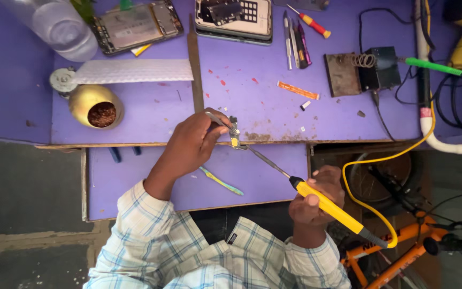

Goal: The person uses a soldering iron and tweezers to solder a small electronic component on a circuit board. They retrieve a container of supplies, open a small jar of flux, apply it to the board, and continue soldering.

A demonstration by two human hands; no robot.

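I see a small metal part (pixel 234 134) right at the front edge of the purple counter (pixel 263 101). It sits just past the fingertips of my left hand (pixel 191 144) and well ahead of my right hand (pixel 312 200).

My left hand is curled tight around thin tweezers (pixel 216 119). The tweezer tips reach to the small part and seem to pinch it, but it is too small for me to be sure. My right hand is closed around the yellow soldering iron (pixel 324 206). Its long dark tip points up and left and meets the small part. A yellow cord (pixel 386 160) loops away from the back of the iron.

Below the counter edge a purple drawer (pixel 151 182) is pulled out, with a thin blue-green tool (pixel 221 182) lying on it. On the counter I see two opened phones (pixel 135 24) at the far side, a red and yellow screwdriver (pixel 310 22), a gold bowl (pixel 96 107) with brown stuff inside, a clear bottle (pixel 60 24), a white strip (pixel 132 70), and a black stand (pixel 362 69) with a coil. An orange frame (pixel 397 251) stands low on the right, and the floor (pixel 22 187) on the left is grey.
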